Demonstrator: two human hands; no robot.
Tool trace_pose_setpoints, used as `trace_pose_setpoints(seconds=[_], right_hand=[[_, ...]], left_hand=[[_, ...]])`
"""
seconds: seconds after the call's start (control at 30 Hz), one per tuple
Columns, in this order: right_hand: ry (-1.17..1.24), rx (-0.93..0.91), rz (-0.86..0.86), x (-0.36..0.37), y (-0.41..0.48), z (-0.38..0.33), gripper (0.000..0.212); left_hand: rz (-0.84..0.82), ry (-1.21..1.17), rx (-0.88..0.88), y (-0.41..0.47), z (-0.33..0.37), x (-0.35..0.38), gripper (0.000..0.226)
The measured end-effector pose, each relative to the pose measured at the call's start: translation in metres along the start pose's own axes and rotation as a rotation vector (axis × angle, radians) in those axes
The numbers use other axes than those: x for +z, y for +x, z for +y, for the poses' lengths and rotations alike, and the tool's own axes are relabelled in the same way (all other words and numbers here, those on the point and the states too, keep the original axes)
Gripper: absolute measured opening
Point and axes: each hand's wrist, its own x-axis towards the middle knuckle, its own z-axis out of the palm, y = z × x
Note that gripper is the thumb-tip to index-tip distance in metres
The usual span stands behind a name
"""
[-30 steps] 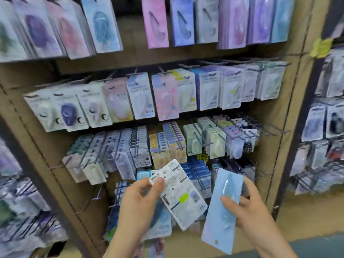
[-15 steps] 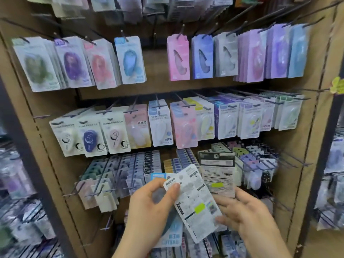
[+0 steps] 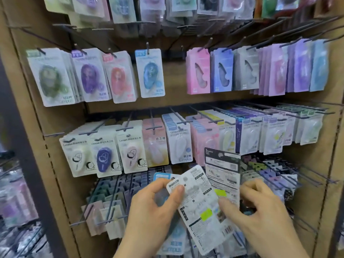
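Observation:
My left hand [image 3: 154, 211] pinches two carded correction-tape packs at their top corner. The front one is a white pack [image 3: 202, 207] turned back side out, with a yellow-green sticker. Behind it sits a blue-topped pack [image 3: 161, 176], mostly hidden. My right hand [image 3: 260, 215] holds a third pack [image 3: 222, 175], also back side out, with a dark header and a yellow sticker; thumb and fingers grip its lower part. All three packs are held in front of the lower rows of the display.
A brown pegboard rack [image 3: 176, 98] carries rows of pastel correction-tape packs on long metal hooks [image 3: 312, 181] that stick out toward me. One blue pack [image 3: 150, 73] hangs alone on the upper row. More hanging goods fill the racks at left and right.
The view rose toward the upper rows. My right hand turned its blue pack back side out and brought it up beside the white pack; my left hand kept its grip.

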Motion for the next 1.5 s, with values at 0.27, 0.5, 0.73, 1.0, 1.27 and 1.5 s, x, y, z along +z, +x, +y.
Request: trace_pose_setpoints(seconds=[0.27,0.5,0.73,1.0,1.27,1.5], right_hand=[[0.731,0.195,-0.018,0.01,0.02,-0.013,0.027],[0.534,0.043,-0.198,0.037,0.026,-0.034,0.045],[0.833,0.132,-0.207,0.056,0.027,-0.039,0.063],[0.718,0.056,0.116,0.062,0.026,-0.064,0.047],[0.259,-0.354,0.195,0.092,0.027,-0.093,0.064],[0.651,-0.245,-0.132,0.068,0.035,-0.088,0.042]], left_hand=[[0.084,0.104,0.076,0.032,0.006,-0.036,0.014],[0.026,-0.056,0.017,0.039,0.023,-0.04,0.013],[0.057,-0.352,-0.11,0.046,0.02,-0.047,0.029],[0.214,0.255,0.376,0.044,0.01,-0.06,0.024],[0.002,-0.024,0.142,0.046,0.033,-0.044,0.06],[0.023,-0.402,-0.044,0.055,0.013,-0.044,0.033]])
